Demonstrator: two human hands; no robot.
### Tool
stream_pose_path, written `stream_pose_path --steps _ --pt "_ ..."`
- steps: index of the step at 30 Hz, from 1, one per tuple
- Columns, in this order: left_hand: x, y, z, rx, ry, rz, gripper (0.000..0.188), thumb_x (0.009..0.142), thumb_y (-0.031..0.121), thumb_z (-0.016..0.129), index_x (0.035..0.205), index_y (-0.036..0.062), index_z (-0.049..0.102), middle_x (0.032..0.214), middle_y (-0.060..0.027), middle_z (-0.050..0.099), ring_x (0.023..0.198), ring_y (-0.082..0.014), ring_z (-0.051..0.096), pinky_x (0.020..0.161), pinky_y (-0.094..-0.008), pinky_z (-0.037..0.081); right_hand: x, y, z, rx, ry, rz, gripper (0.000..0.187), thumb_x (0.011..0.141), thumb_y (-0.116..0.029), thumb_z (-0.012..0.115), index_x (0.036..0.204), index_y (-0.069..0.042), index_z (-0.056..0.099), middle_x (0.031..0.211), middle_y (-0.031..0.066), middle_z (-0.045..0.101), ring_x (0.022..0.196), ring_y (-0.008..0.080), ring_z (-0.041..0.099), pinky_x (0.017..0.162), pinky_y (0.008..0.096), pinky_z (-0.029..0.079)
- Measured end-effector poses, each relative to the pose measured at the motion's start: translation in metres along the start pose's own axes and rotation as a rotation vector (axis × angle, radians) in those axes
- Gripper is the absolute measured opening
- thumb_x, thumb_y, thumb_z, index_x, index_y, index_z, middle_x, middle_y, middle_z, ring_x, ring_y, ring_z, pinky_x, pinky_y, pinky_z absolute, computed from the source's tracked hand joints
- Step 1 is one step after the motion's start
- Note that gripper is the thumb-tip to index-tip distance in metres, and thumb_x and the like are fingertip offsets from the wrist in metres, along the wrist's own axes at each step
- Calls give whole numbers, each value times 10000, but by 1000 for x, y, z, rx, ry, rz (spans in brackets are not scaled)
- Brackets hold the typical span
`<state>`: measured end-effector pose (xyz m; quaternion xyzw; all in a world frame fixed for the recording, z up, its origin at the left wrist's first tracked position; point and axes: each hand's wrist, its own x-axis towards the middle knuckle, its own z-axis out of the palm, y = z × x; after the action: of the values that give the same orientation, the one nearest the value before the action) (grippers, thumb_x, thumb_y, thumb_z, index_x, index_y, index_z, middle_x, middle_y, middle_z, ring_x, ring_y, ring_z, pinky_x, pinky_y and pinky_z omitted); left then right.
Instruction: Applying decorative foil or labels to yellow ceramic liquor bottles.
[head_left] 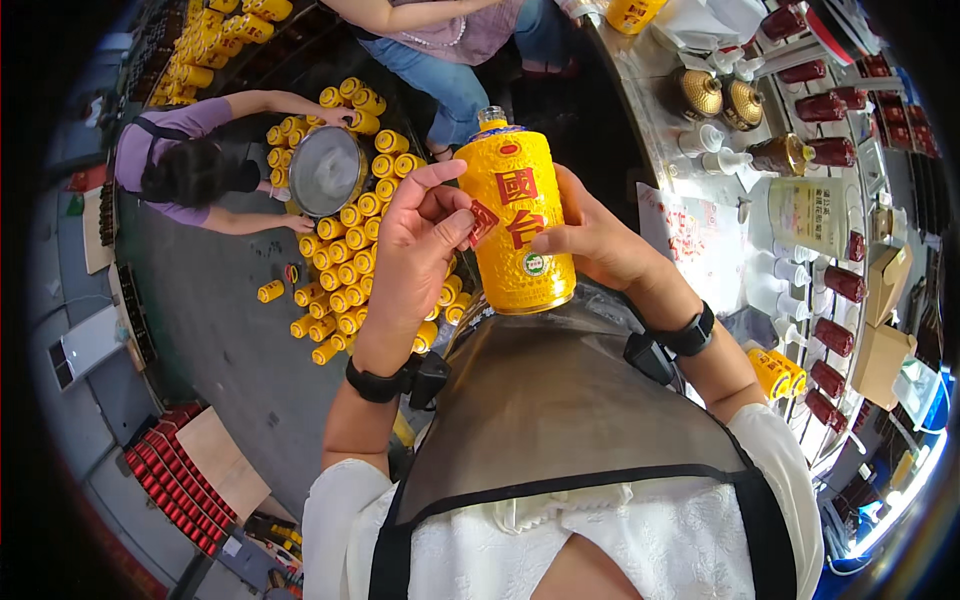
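Left hand [425, 240]: pinching a red diamond-shaped label [482, 222], seemingly unattached
Right hand [605, 238]: gripping the yellow bottle [512, 285]
Bottle: green-rimmed sticker [535, 265] already on; neck uncapped

A worker in a translucent apron [570, 410] steadies a yellow bottle [515, 215] with the right hand [605, 240] while the left hand [420, 235] pinches a small red label [482, 222] at its side. Beyond, a co-worker [178, 155] in purple reaches around a round grey tub [325, 172] amid clustered yellow containers [329, 257].
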<state>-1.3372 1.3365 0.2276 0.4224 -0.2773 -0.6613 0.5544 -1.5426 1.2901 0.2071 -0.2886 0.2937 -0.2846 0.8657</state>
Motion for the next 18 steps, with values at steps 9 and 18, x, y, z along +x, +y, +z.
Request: stream_pose_path --steps 9,18 --pt "-7 -8 18 64 -46 -19 412 883 -32 625 1271 34 507 925 -24 585 787 -78 549 707 -217 466 -9 4 -10 -31 89 65 727 815 -165 712 1384 -28 280 1244 129 506 1147 211 543 986 369 459" --pt "-10 7 35 304 -92 -17 470 867 -50 615 1308 40 481 928 -33 592 832 -72 560 753 -211 462 -24 12 -22 -81 57 53 850 792 -165 745 1438 -22 211 1281 143 496 1194 224 521 1012 353 443"
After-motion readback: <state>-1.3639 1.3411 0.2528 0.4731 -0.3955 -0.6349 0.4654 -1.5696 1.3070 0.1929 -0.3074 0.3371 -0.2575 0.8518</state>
